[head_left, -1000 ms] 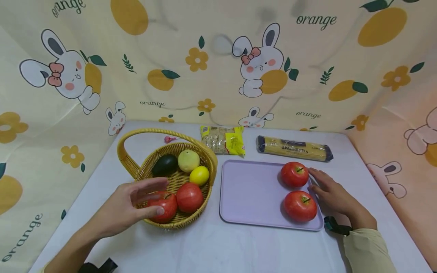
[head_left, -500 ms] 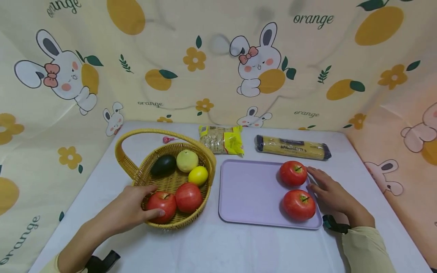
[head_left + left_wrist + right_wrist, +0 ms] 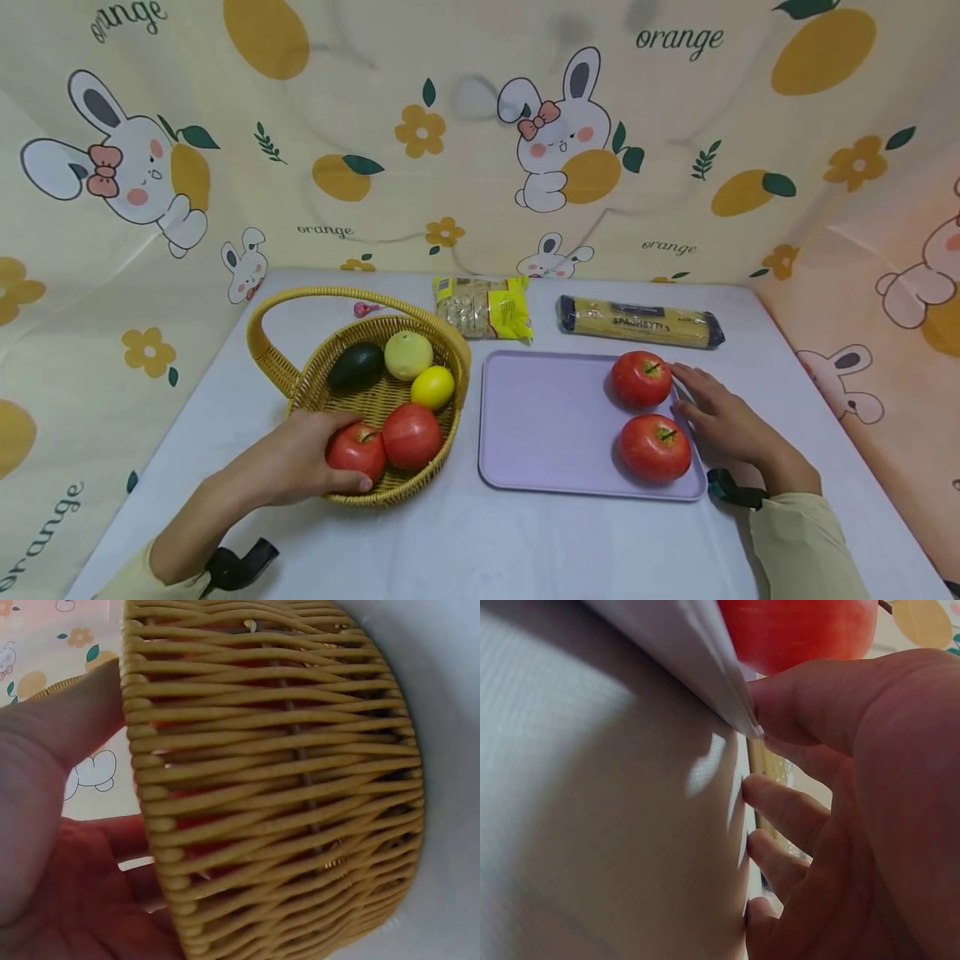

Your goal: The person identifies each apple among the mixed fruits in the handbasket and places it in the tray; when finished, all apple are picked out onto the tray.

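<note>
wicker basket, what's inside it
An avocado, a pale green fruit, a lemon, a red apple and another red fruit. The left hand partly covers the apple; what lies underneath is hidden.

Left hand (image 3: pixel 302 458) lowered, gripping apple (image 3: pixel 358 452) (the leftmost)

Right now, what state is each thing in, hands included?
Basket: upright, handle raised.
Left hand: curled round a red apple.
Red apple: in basket, stem up.
Red fruit beside it: ungripped.
Dark green fruit: ungripped.
Pale green fruit: ungripped.
Yellow fruit: ungripped.
Tray: flat, right side loaded.
Right hand: relaxed, thumb at tray edge.
Rear tray apple: stem up.
Front tray apple: stem up.
Spaghetti packet: lying flat.
Yellow bag: lying flat.
</note>
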{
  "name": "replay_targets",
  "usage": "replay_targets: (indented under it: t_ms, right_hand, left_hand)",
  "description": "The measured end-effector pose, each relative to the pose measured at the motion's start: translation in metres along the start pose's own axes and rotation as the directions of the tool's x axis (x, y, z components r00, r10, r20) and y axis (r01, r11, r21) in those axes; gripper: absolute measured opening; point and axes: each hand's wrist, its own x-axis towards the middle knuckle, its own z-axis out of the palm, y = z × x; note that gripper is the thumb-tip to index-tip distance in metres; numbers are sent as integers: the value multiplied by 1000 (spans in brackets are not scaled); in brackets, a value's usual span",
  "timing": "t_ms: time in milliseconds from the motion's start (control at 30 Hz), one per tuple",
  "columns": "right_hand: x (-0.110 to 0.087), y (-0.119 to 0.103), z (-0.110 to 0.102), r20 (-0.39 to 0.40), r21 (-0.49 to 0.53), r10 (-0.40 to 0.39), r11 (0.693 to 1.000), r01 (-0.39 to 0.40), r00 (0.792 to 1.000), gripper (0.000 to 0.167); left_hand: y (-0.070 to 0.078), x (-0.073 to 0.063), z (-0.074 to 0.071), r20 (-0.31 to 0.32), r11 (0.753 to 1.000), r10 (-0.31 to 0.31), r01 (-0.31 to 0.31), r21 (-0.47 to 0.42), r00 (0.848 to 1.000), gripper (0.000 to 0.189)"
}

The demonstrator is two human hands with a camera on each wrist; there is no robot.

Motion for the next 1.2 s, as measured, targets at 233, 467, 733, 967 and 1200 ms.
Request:
replay_targets:
  t_ms: [233, 467, 733, 967, 1200]
  right_hand:
    - [3, 1, 1, -1, 14, -16, 1000, 16, 1000, 79]
    - [2, 2, 1, 1, -1, -9, 1000, 9, 1000, 79]
    - [-1, -1, -1, 6, -3, 10, 1000, -10, 1000, 80]
    - [-1, 0, 1, 3, 4, 13, 1000, -13, 1000, 81]
    - [0, 1, 0, 0, -11, 7, 1000, -7, 1000, 80]
  left_hand:
    - [-2, -2, -8, -26, 999, -15, 14, -50, 1000, 85]
    - [11, -18, -22, -148, 993, -16, -1, -117, 989, 84]
    - [35, -24, -23, -283, 938, 210, -275, -212, 936, 88]
    - [67, -5, -8, -291, 854, 392, -462, -237, 873, 87]
    - [97, 25, 13, -282, 781, 514, -578, -236, 810, 85]
